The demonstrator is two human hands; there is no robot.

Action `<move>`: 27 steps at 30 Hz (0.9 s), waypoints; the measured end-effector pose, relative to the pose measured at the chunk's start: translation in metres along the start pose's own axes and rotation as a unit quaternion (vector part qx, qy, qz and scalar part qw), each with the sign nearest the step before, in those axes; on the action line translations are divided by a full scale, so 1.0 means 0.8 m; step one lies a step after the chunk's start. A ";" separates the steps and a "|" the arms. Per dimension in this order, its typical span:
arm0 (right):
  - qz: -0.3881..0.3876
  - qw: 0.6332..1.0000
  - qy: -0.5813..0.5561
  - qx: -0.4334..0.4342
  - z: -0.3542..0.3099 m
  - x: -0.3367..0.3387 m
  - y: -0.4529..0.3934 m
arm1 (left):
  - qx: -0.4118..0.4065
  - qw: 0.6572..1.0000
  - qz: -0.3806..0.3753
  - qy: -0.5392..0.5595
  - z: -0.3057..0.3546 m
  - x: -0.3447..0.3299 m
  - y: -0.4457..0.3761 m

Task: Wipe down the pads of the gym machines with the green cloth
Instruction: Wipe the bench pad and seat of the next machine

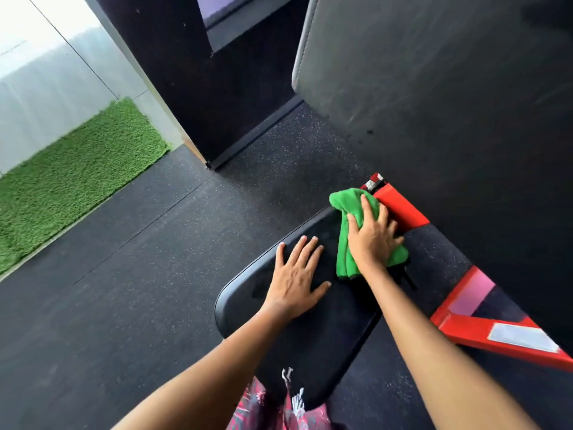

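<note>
A strip of pink patterned clothing (279,408) shows at the bottom edge, closest to the lens, with both bare forearms reaching out above it. On the far left, a patch of green artificial turf (74,178) lies against a pale wall, bordering the dark speckled rubber floor (148,274). Moving right, the left hand (296,274) lies flat on the black seat pad (310,330), fingers straight and spread, holding nothing. Just beside it, the right hand (372,238) presses the green cloth (348,225) down onto the far end of the same pad, its fingers extended over the bunched fabric rather than curled around it. The cloth touches the pad near the red machine frame (400,206), which runs on toward the lower right. Above and to the right stands the big dark back pad (434,88), upright and slightly tilted.
</note>
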State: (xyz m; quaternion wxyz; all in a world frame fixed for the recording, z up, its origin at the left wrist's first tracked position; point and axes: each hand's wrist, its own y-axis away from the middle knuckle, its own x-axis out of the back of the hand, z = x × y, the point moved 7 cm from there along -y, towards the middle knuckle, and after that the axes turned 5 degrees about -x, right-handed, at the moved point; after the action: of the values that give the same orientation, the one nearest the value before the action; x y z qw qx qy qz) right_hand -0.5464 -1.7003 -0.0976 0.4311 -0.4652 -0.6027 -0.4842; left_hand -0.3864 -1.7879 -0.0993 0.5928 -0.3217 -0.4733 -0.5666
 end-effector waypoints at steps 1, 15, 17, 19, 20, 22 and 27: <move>-0.006 1.000 0.000 -0.004 -0.016 -0.002 0.000 | 0.001 1.000 0.020 0.008 -0.012 0.005 0.007; -0.057 0.994 0.051 0.077 -0.073 -0.014 -0.014 | 0.207 0.978 0.022 -0.006 -0.086 0.007 0.071; -0.069 0.991 0.070 0.094 -0.091 -0.015 0.004 | 0.207 0.978 0.019 -0.003 -0.087 0.006 0.070; -0.090 0.983 0.073 0.140 -0.103 -0.024 0.040 | 0.206 0.978 0.023 -0.004 -0.086 0.008 0.070; -0.091 0.977 0.072 0.179 -0.107 -0.028 0.061 | 0.209 0.978 0.024 -0.003 -0.086 0.009 0.069; -0.076 0.963 0.077 0.245 -0.104 -0.029 0.084 | 0.212 0.977 0.023 0.002 -0.087 0.010 0.069; -0.055 0.983 0.074 0.159 -0.069 -0.012 0.003 | 0.216 0.976 0.030 0.008 -0.087 0.010 0.071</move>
State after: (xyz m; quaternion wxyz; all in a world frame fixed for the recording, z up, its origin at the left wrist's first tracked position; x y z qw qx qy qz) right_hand -0.5381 -1.7558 -0.0980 0.5157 -0.3201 -0.6630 -0.4382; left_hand -0.3180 -1.8457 -0.1072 0.6687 -0.1957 -0.5699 -0.4357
